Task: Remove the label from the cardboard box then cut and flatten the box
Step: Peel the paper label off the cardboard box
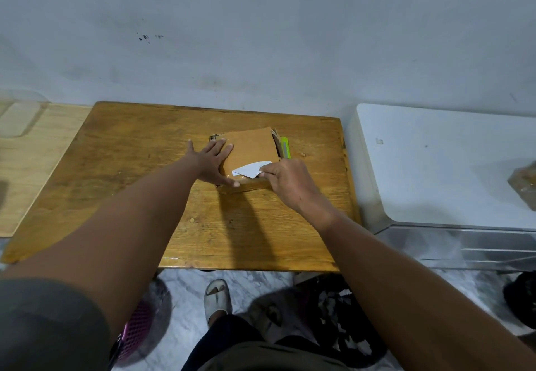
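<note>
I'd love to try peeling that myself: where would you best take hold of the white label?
Pinch the label at its lifted near-right edge, coming from the right as the right hand does. That edge already stands off the cardboard box, which the left hand presses flat.

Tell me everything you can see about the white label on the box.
The label is a white, paper-like piece, blank on the side showing, partly peeled off the near edge of the brown box. The right hand pinches its right end; its left end looks lifted. The left hand presses flat on the box beside it.
</note>
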